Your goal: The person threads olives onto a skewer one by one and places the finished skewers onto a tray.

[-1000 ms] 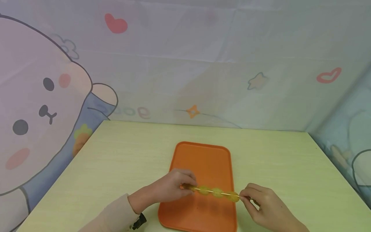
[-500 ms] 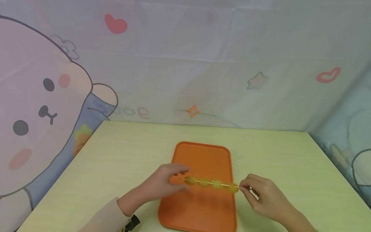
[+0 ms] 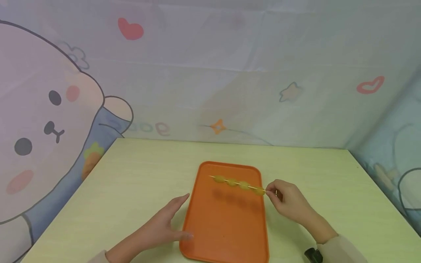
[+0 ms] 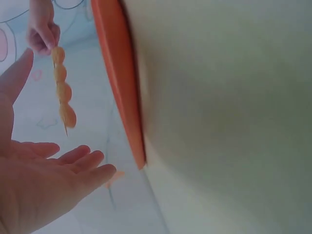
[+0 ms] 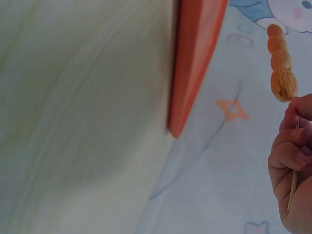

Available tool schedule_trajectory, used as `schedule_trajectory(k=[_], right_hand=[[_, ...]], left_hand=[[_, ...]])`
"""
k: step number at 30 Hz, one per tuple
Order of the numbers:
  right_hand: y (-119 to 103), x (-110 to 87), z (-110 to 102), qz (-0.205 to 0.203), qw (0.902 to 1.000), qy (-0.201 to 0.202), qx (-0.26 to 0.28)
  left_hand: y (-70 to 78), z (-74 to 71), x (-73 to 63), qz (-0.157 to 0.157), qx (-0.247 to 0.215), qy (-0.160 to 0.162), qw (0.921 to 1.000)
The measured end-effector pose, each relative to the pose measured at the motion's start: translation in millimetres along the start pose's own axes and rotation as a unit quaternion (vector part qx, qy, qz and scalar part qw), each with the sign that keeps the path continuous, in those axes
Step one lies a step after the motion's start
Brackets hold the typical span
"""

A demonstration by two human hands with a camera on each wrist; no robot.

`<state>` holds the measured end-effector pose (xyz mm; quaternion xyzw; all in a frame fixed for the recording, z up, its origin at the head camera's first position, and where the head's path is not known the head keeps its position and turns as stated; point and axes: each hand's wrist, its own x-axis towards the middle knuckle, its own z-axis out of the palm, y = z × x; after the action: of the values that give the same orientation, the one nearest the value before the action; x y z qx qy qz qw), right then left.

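A skewer (image 3: 244, 185) with several round yellow-brown balls threaded on it is held up over an orange tray (image 3: 227, 226). My right hand (image 3: 289, 201) pinches its bare stick end at the tray's right side; in the right wrist view the thin stick (image 5: 293, 190) runs down past the curled fingers. The skewer lies nearly level, its pointed tip toward the left, and casts a shadow on the tray. My left hand (image 3: 161, 226) is spread with nothing in it, thumb over the tray's left edge. In the left wrist view the skewered balls (image 4: 63, 90) appear beyond the left hand's fingers.
The tray lies lengthwise on a pale yellow-green table (image 3: 141, 175). Behind the table hangs a printed cloth (image 3: 204, 80) with a cartoon bear, hearts and stars. A black strap piece (image 3: 313, 255) shows at the right sleeve.
The left hand has let go of the skewer's tip end and drawn back left and toward me. The right hand has carried the skewer farther away over the tray.
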<state>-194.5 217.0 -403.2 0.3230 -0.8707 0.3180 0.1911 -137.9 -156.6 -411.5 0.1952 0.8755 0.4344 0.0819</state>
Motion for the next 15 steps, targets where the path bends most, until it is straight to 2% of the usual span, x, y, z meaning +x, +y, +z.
schedule_trajectory(k=[4, 6, 10, 15], right_hand=[[12, 8.3, 11, 0.085, 0.9954, -0.039, 0.019], [18, 12.6, 17, 0.113, 0.992, -0.052, 0.021], [30, 19.5, 26, 0.137, 0.9882, -0.065, 0.025], [41, 23.5, 33, 0.153, 0.9848, -0.077, 0.031]], left_hand=[[-6.7, 5.6, -4.1, -0.005, 0.009, -0.029, 0.9995], [-8.7, 7.6, -5.1, -0.001, 0.014, -0.039, 0.9991], [-10.6, 8.8, -5.5, 0.008, 0.015, -0.059, 0.9981], [-12.9, 7.3, -5.3, -0.011, 0.015, -0.086, 0.9961]])
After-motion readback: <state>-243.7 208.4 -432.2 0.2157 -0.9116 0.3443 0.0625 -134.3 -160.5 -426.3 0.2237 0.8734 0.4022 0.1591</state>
